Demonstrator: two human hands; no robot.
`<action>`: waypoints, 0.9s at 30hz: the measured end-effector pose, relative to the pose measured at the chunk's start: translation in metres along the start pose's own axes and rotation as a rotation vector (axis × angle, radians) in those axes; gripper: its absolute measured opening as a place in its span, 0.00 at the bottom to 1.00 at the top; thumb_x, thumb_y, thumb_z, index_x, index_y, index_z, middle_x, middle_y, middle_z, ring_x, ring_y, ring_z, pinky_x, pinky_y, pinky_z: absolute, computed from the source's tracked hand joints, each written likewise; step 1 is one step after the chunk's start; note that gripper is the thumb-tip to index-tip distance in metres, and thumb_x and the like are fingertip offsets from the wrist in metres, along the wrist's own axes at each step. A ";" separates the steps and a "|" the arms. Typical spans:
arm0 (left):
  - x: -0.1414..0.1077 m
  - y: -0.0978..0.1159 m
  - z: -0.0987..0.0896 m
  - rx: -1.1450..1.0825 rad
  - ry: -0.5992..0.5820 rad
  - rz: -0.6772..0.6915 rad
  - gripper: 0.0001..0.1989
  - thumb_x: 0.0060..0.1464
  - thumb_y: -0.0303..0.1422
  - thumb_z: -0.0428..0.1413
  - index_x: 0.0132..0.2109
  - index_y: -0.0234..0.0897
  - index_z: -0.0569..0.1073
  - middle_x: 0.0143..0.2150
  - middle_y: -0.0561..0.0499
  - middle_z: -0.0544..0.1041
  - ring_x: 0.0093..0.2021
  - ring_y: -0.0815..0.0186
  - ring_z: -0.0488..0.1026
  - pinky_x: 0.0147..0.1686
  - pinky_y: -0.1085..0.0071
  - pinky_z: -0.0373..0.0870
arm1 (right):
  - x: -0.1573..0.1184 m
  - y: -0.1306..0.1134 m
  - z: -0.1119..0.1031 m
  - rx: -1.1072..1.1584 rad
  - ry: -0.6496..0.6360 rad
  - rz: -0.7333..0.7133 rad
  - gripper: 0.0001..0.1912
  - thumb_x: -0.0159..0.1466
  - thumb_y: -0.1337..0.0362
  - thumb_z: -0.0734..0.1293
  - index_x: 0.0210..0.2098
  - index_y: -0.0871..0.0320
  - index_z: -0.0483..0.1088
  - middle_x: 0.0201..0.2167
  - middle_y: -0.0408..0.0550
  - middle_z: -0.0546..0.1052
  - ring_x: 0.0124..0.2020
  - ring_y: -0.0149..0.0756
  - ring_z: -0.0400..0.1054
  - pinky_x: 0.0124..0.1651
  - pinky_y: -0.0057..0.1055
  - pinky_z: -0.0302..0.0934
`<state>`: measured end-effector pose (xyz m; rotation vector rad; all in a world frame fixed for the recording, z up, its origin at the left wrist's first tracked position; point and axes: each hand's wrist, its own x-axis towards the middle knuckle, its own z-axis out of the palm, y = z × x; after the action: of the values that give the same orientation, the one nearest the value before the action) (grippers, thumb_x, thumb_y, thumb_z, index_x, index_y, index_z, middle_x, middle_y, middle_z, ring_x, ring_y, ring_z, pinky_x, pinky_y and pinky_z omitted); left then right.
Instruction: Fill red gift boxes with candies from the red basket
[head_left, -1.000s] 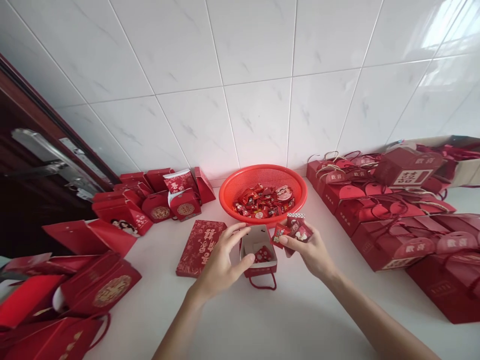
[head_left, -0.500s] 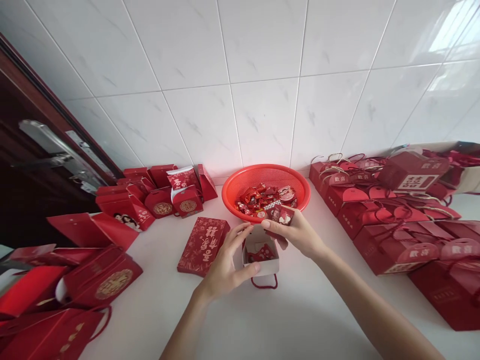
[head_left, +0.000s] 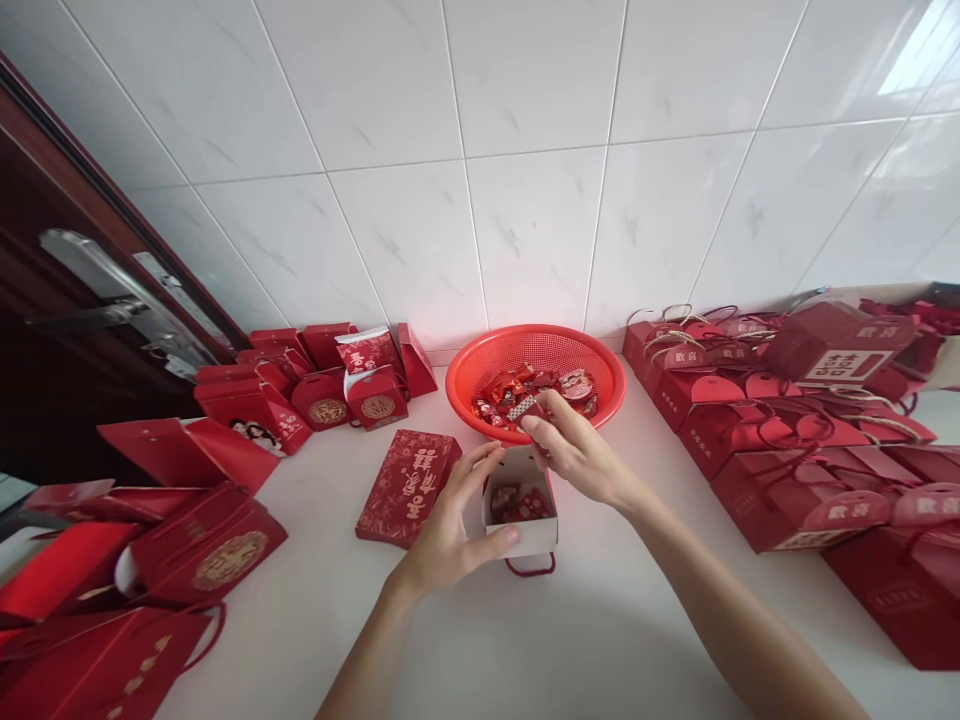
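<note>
A small open box (head_left: 534, 538), white inside, stands on the white table with its dark red cord loop at the front. Several red-wrapped candies (head_left: 531, 503) lie in it. My left hand (head_left: 454, 525) grips the box's left side, thumb on the front wall and fingers at the back corner. Above the box's back right corner, my right hand (head_left: 574, 450) is closed on a dark red candy packet (head_left: 527, 408) with a dotted edge. Just behind is a red plastic basket (head_left: 466, 385) of wrapped candies.
A flat red patterned box (head_left: 405, 485) lies left of my left hand. Red gift boxes (head_left: 240, 560) crowd the left side by a door handle (head_left: 112, 290). Rows of red handled boxes (head_left: 795, 490) fill the right. A tiled wall (head_left: 536, 230) rises behind.
My right hand has turned and moved slightly left, with the dotted packet now upright in its fingers. More candy shows inside the box. My left hand keeps its hold.
</note>
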<state>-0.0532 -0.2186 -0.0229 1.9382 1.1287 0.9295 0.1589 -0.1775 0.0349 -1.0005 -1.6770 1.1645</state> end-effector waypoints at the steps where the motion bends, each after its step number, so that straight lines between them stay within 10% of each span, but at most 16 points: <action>1: 0.000 0.000 0.000 0.000 0.003 -0.003 0.38 0.54 0.44 0.64 0.69 0.53 0.60 0.73 0.48 0.56 0.73 0.49 0.51 0.69 0.53 0.57 | -0.001 -0.001 -0.001 0.063 -0.013 0.020 0.09 0.69 0.55 0.58 0.37 0.52 0.58 0.22 0.36 0.65 0.25 0.32 0.59 0.27 0.27 0.53; 13: -0.002 -0.003 -0.001 -0.011 0.014 0.051 0.38 0.55 0.43 0.64 0.69 0.51 0.60 0.72 0.47 0.57 0.72 0.50 0.54 0.69 0.51 0.56 | -0.008 -0.015 -0.013 -0.374 -0.337 -0.004 0.13 0.59 0.73 0.66 0.43 0.58 0.73 0.25 0.40 0.71 0.24 0.27 0.61 0.27 0.24 0.54; 27: -0.002 -0.005 -0.002 0.050 0.006 0.057 0.39 0.55 0.42 0.64 0.70 0.52 0.58 0.72 0.47 0.56 0.72 0.50 0.54 0.69 0.51 0.56 | -0.009 -0.019 -0.004 -0.882 -0.207 0.051 0.07 0.62 0.73 0.64 0.33 0.57 0.72 0.28 0.46 0.76 0.25 0.31 0.62 0.28 0.29 0.42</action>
<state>-0.0577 -0.2184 -0.0260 2.0183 1.1147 0.9469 0.1628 -0.1891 0.0528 -1.4763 -2.4175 0.5312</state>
